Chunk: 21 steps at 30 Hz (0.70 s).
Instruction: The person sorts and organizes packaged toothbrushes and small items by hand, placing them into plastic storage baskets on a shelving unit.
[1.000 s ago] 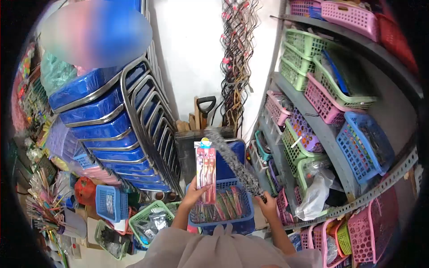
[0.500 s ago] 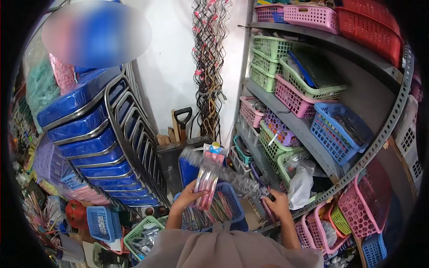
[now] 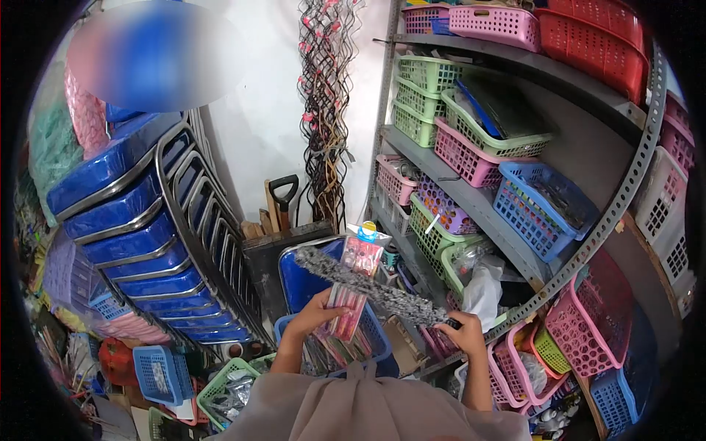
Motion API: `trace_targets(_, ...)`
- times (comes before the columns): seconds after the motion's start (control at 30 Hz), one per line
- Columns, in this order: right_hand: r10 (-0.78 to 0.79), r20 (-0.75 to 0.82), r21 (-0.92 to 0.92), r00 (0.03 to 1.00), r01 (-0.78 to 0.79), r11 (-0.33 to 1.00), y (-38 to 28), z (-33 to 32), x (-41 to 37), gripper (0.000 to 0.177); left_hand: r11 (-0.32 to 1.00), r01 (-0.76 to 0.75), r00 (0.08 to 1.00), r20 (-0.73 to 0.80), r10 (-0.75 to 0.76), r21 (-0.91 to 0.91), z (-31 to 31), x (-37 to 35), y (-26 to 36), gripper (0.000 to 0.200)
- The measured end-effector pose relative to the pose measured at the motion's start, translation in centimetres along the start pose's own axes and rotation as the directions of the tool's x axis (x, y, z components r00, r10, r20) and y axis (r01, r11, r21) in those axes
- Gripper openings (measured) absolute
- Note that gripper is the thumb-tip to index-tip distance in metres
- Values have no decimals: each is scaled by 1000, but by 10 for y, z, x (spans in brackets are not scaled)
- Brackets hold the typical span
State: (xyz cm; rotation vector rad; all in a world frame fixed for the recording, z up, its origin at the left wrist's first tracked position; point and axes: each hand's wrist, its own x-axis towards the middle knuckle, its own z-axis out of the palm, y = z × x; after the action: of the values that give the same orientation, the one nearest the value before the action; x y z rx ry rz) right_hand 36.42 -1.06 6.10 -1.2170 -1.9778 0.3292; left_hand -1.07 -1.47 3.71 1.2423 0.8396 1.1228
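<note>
Blue-seated metal chairs [image 3: 121, 222] stand in a tall stack at left, across from gray shelves [image 3: 478, 203] holding stacked green baskets [image 3: 416, 103], a pink basket [image 3: 467, 156] and a blue basket [image 3: 526, 213], with red baskets [image 3: 588, 51] above and a white plastic bag [image 3: 482, 294] below. Between them, dark wavy strands [image 3: 323, 132] with pink accents run up a white wall [image 3: 250, 125], near a black handle [image 3: 284, 206].

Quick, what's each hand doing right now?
Left hand: closed, holding a pink pack.
Right hand: closed, holding a fluffy duster.
</note>
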Motion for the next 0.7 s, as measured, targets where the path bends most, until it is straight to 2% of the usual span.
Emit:
trace_targets(0.07, 26, -42, -2, 999, -26, 1000, 7, 0, -5, 37, 999, -19, 1000, 26, 18, 48, 3, 4, -1, 47)
trace_targets(0.13, 252, -10, 22, 968, -252, 968, 6, -1, -11, 38, 1000, 3, 999, 41, -3, 10, 9, 3, 2, 48)
trace_targets(0.2, 234, -18, 19, 972, -234, 972, 3, -2, -20, 39, 1000, -4, 998, 66, 4, -3, 11, 7, -1, 48)
trace_targets(0.27, 42, -48, 25, 998, -41, 999, 10, -4, -32, 40, 1000, 19, 996, 85, -21, 19, 13, 9, -4, 48)
trace_targets(0.33, 216, -22, 51, 976, -215, 975, -5, -19, -35, 41, 998, 50, 993, 105, -54, 43, 18, 10, -3, 47)
trace_targets(0.4, 336, -85, 32, 938, -334, 942, -2, -18, -45, 42, 998, 60, 994, 97, -60, -2, 28, 12, -2, 44)
trace_targets(0.47, 319, -113, 24, 941, -319, 948, -11, -19, -54, 42, 999, 37, 993, 113, -35, -15, 36, 15, -4, 42)
trace_targets(0.53, 203, -65, 68, 977, -199, 978, -8, -19, -68, 40, 1000, 2, 992, 123, 1, -30, 43, 16, -9, 41)
trace_targets(0.57, 108, -40, -14, 993, -109, 994, -7, -27, -71, 37, 999, 42, 987, 153, -41, 0, 45, 17, -12, 39)
trace_targets(0.6, 107, -45, -20, 993, -108, 994, -5, -33, -74, 37, 996, 79, 980, 181, -84, 34, 49, 17, -11, 37)
trace_targets(0.67, 395, 9, 130, 919, -392, 911, -2, -43, -82, 36, 999, 54, 983, 173, -53, 2, 63, 16, -7, 35)
trace_targets(0.7, 419, -62, 247, 906, -392, 886, 1, -42, -86, 38, 999, 31, 987, 159, -26, -30, 72, 16, -5, 34)
